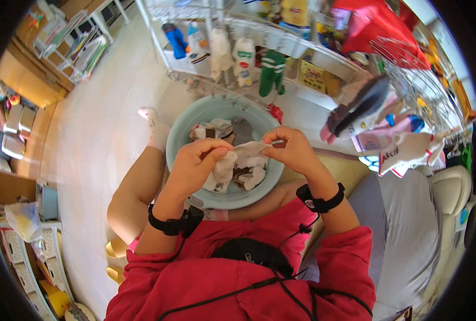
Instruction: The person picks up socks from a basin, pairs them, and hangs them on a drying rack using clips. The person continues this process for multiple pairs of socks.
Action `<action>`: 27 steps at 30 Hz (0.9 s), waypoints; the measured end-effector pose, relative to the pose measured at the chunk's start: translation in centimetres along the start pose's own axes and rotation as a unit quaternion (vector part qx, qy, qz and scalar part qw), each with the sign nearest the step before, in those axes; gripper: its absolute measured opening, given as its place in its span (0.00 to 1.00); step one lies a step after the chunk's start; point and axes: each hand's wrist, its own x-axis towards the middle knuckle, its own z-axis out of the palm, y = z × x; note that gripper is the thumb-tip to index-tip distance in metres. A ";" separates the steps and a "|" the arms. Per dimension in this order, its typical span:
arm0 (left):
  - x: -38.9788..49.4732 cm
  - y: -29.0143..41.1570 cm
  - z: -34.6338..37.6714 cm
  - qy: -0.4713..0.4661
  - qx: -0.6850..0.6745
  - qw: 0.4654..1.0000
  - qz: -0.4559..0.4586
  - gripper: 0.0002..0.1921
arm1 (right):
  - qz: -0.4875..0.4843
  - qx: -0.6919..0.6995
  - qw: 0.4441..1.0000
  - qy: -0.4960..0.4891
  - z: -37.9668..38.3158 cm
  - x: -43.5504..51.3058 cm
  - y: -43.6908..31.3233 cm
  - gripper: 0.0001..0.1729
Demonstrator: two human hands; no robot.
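Note:
A white sock is stretched between my two hands above a round pale green plastic basin. My left hand pinches its left end, where white fabric hangs down, between thumb and fingers. At the other end, my right hand pinches the edge with thumb and forefinger. Below lie several crumpled socks in the basin, among them a grey sock near the far side and a white sock near the right side. Part of the pile is hidden by my hands.
Beyond the basin, socks hang from a wire rack, including a green striped sock and a blue sock. More hang at the right, near a white sock with red trim. Yellow slippers lie on the floor at the left. A grey cushion is at the right.

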 end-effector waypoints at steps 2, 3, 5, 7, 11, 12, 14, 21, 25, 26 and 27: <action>0.6 2.4 1.8 -0.059 0.033 0.997 0.024 0.08 | -0.099 -0.033 0.992 0.074 -1.9 -2.1 -1.7 0.11; 0.9 3.6 2.7 -0.088 0.047 0.994 0.045 0.08 | -0.147 -0.048 0.982 0.111 -2.4 -2.9 -2.2 0.10; 1.2 5.6 4.7 -0.158 0.103 0.978 0.084 0.07 | -0.197 -0.022 0.969 0.148 -3.0 -4.4 -3.0 0.10; 0.8 7.4 6.7 -0.189 0.132 0.963 0.136 0.06 | -0.199 -0.025 0.971 0.129 -3.8 -6.0 -3.6 0.11; 0.2 9.7 10.4 -0.107 0.191 0.949 0.227 0.06 | -0.138 0.213 0.967 -0.024 -5.4 -8.8 -4.3 0.08; 0.1 10.1 11.2 -0.092 0.181 0.952 0.228 0.06 | -0.139 0.200 0.969 -0.036 -6.3 -9.4 -4.4 0.09; -0.1 10.6 12.8 -0.066 0.209 0.936 0.275 0.07 | -0.106 0.209 0.970 -0.058 -8.1 -10.7 -4.4 0.09; -0.2 12.3 19.0 0.032 0.186 0.927 0.323 0.11 | -0.146 0.234 0.959 -0.069 -12.2 -15.3 -3.8 0.18; 0.0 13.1 20.2 -0.027 0.108 0.969 0.218 0.13 | -0.149 0.191 0.970 -0.028 -14.4 -17.2 -4.2 0.18; 0.1 13.2 20.1 -0.063 0.072 0.982 0.165 0.13 | -0.145 0.202 0.968 -0.021 -14.7 -17.4 -4.4 0.18; 0.1 13.2 20.0 -0.100 0.027 0.990 0.100 0.13 | -0.154 0.211 0.965 -0.020 -14.9 -17.6 -4.6 0.18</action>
